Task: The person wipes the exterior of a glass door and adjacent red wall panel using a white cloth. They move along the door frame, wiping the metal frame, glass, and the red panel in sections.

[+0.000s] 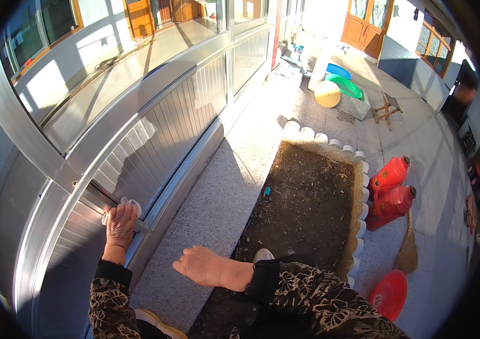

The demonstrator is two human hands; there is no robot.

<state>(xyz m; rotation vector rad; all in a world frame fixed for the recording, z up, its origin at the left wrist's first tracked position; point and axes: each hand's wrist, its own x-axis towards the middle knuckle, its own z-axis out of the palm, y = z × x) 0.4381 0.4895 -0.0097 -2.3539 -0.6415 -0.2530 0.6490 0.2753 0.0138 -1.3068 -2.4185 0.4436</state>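
My left hand presses a crumpled white cloth against a silver metal upright in a paneled wall frame. Ribbed metal panels flank that upright, with a metal sill below. Over the speckled stone ledge, my right hand hangs with its fingers curled under. Nothing shows in it, though its palm is hidden. Both sleeves are dark with a floral pattern. Window openings lie above the panels, and bright sunlight falls across the metal.
A soil bed with a scalloped white border lies right of the ledge. Beyond it are red thermos flasks, a straw broom, a red basin and a folding stool. Colored basins stand farther back.
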